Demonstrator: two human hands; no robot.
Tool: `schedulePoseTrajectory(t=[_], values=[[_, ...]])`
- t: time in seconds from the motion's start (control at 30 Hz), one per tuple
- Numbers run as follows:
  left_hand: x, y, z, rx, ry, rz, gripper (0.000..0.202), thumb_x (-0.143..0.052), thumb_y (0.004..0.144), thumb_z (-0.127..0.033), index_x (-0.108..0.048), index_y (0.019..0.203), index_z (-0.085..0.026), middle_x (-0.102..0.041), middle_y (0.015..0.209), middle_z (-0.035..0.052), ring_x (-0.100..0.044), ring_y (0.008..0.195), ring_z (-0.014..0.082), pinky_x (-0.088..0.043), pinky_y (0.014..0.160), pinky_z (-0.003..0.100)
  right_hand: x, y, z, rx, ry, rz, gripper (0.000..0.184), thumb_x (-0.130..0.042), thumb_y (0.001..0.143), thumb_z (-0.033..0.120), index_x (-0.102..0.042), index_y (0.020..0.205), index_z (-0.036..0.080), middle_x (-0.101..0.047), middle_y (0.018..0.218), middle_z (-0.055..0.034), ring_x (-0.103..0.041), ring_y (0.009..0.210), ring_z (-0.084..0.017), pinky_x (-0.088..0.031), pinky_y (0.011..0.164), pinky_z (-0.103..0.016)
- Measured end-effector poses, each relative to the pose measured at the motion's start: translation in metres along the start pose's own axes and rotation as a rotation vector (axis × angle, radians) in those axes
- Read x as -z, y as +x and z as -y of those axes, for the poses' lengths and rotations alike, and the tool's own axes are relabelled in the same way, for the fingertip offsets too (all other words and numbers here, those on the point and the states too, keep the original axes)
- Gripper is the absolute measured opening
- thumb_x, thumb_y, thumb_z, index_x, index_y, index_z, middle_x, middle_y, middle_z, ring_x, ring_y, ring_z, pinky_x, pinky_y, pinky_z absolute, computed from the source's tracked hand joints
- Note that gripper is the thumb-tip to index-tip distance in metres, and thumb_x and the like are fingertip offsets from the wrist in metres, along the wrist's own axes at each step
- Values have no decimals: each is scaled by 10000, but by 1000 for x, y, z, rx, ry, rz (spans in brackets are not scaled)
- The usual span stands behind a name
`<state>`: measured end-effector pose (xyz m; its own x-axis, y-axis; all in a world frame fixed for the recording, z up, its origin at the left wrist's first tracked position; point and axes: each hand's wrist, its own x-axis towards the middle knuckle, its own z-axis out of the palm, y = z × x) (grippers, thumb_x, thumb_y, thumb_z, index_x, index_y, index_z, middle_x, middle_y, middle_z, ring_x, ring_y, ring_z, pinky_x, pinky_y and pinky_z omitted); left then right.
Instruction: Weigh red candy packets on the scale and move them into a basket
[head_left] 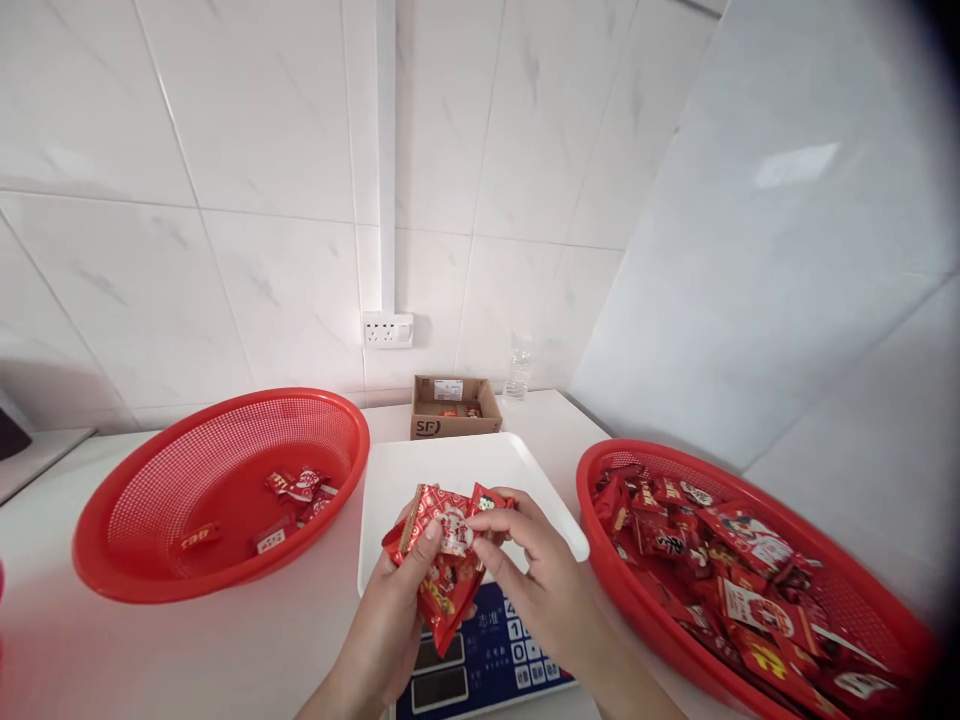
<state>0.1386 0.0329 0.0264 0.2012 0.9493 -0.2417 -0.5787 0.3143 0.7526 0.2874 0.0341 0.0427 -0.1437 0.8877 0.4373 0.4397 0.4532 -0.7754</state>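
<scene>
Several red printed snack packets (451, 528) are bunched together over the front of a white digital scale (420, 462). My left hand (396, 610) is closed around them, with the thumb pressed on the front packet. From the other side, my right hand (529, 560) pinches the edge of a red packet (487, 500) in the same bunch, thumb and forefinger close together. Below the hands shows the scale's blue keypad panel (487, 660), partly covered by the packets and my wrists. How many packets are in the bunch is hidden.
To the right stands a red basket (611, 455) heaped with red packets. Another red basket (120, 480) on the left holds several packets. Behind the scale are a small cardboard box (465, 428) and a clear plastic bottle (518, 368), near the tiled wall with a socket (388, 330).
</scene>
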Motion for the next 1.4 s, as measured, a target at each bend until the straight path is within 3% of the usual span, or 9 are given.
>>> schedulePoseTrajectory(t=[0.1,0.23,0.33,0.47,0.57,0.73,0.93,1.1,1.4], values=[[11,-1,-5,-25,17,-98,617,-721,711,-445,-496,1248,-238,-685,1068,70,-685,825,228,-575,579,281,2,6,-15,-63,43,-49,205,-484,883,358,-648,954,257,-561,1010,-55,-585,858,-163,-506,762,-304],[23,-3,-15,-62,18,-198,432,-715,721,-402,-607,1064,-161,-713,946,75,-688,704,214,-563,470,272,7,13,-45,-127,-178,-62,233,-479,864,349,-656,968,238,-572,1040,-77,-599,876,-185,-521,709,-325],[29,-4,-20,-71,46,-212,399,-727,706,-398,-626,997,-145,-718,923,81,-693,711,228,-562,466,273,8,15,-63,-134,-347,-27,241,-491,843,295,-671,993,243,-573,1134,-85,-580,1035,-231,-507,832,-404],[30,-5,-18,-47,88,-130,536,-741,686,-419,-576,1146,-198,-705,1013,74,-689,798,240,-568,535,282,9,14,-65,-115,-400,-52,245,-530,834,306,-692,1007,244,-462,1356,-92,-445,1241,-291,-384,1006,-500],[27,-4,-13,-62,153,-84,606,-736,682,-444,-554,1207,-205,-702,1036,80,-680,814,240,-567,600,303,10,11,-44,-126,-188,-19,289,-506,863,389,-673,1048,243,-480,1353,-97,-451,1240,-272,-367,1022,-481],[20,-4,-9,-126,299,46,617,-711,725,-420,-516,1264,-193,-692,1080,89,-648,961,261,-526,820,346,7,3,-7,-234,174,287,409,-573,830,400,-557,1216,265,-639,1116,-63,-614,985,-205,-491,866,-371],[32,-2,-11,-180,299,-51,606,-653,773,-433,-433,1289,-202,-634,1196,96,-604,1068,269,-482,910,386,-1,20,-26,-317,291,34,366,-571,807,396,-542,1110,193,-664,951,-58,-624,772,-169,-513,651,-299],[42,-2,-22,-249,378,-135,487,-620,803,-409,-446,1221,-231,-621,1210,62,-575,1112,243,-444,968,399,-4,33,-45,-373,332,-32,502,-563,793,422,-451,1210,166,-654,1017,-99,-650,840,-200,-525,740,-360],[39,7,-32,-358,543,-182,662,-638,735,-494,-357,1271,-226,-621,1136,92,-621,1007,255,-533,818,384,-4,21,-72,-110,-371,138,364,-450,846,203,-591,1182,208,-615,1221,-60,-403,1282,-277,-348,1047,-480]])
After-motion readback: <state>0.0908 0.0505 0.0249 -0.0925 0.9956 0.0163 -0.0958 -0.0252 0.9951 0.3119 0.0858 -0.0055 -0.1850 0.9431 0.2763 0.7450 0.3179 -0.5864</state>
